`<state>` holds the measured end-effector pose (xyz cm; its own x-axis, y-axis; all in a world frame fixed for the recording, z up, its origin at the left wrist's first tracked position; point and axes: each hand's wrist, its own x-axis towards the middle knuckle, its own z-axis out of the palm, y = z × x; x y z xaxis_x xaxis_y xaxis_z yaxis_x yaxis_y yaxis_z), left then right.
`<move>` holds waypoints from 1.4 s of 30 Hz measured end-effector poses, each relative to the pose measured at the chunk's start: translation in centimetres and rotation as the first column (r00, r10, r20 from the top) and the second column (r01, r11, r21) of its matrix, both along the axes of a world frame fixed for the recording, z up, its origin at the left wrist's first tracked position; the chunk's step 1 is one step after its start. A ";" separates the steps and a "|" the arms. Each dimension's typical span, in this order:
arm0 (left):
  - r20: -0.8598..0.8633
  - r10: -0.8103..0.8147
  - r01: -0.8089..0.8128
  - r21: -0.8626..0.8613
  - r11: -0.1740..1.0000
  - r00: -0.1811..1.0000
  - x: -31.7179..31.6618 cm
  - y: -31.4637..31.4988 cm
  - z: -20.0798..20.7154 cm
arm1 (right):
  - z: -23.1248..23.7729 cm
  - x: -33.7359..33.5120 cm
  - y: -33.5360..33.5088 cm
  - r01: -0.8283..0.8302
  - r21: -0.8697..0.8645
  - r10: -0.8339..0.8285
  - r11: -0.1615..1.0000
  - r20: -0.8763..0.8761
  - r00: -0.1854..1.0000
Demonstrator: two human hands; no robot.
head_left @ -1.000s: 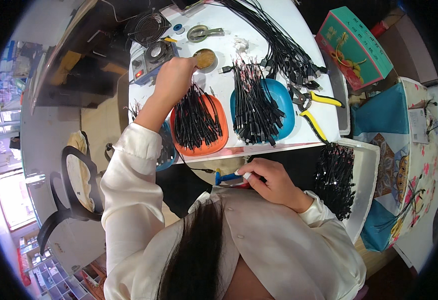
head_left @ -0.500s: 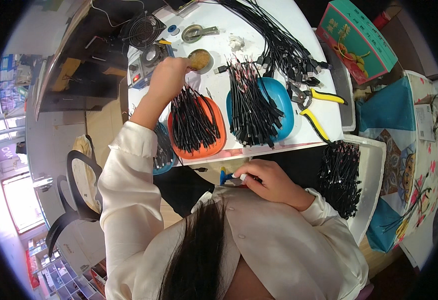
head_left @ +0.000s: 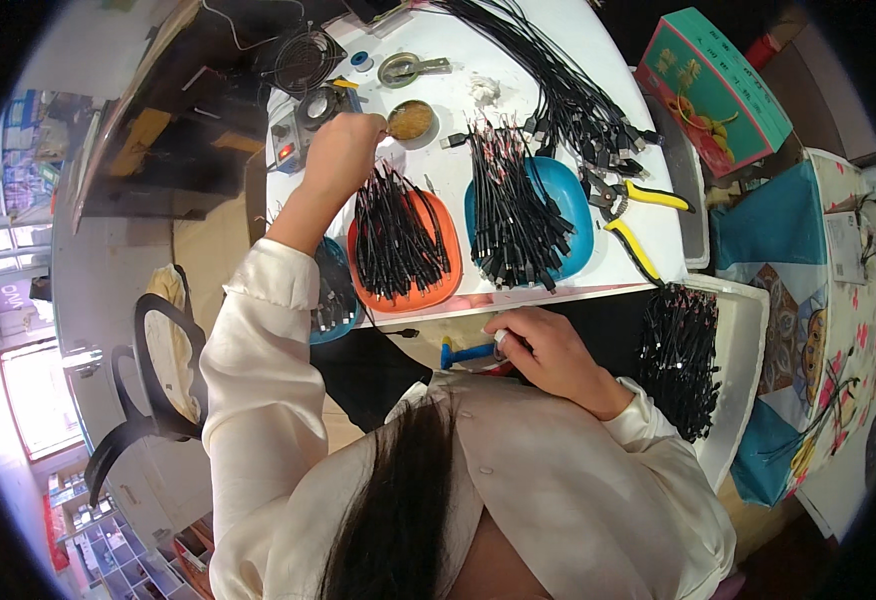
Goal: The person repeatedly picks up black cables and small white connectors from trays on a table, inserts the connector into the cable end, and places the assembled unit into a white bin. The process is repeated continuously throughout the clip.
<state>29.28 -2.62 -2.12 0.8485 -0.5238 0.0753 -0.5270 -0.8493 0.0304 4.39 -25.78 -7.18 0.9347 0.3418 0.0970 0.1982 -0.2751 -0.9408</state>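
My left hand (head_left: 348,147) reaches over the table beside a small round tin (head_left: 411,120) with amber contents. Its fingers are curled together, and whatever they pinch is hidden. Below its wrist lies an orange plate (head_left: 448,235) with a bundle of short black cables (head_left: 398,245) whose ends are stripped. A similar bundle (head_left: 508,220) rests on a blue plate (head_left: 573,195) to the right. My right hand (head_left: 546,350) is low, just in front of the table edge, with its fingers curled; what they hold cannot be made out. A blue, bar-shaped thing (head_left: 470,354) shows next to it.
A control box with a red light (head_left: 286,150), a fan (head_left: 303,62) and a solder spool (head_left: 361,61) stand at the far left. Yellow-handled pliers (head_left: 648,195) lie at the right, below long black cables (head_left: 548,75). A white bin (head_left: 743,370) holds more cables.
My right hand has shifted slightly right and away from my body, showing more of the blue thing. My left hand stays by the tin. The whole view has moved a little.
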 end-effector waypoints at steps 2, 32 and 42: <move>0.041 0.021 -0.020 -0.037 0.999 0.999 -0.2 0.4 0.4 | 0.0 0.1 0.1 0.021 -0.029 -0.020 0.999 0.053 0.998; 0.153 0.202 -0.198 -0.039 0.979 0.967 5.6 9.0 0.3 | -0.7 0.4 0.8 0.002 -0.058 0.001 0.998 0.046 0.999; 0.171 0.183 -0.181 -0.026 0.983 0.968 6.1 9.1 -0.1 | -0.6 0.2 0.6 0.019 -0.061 -0.015 0.998 0.060 0.998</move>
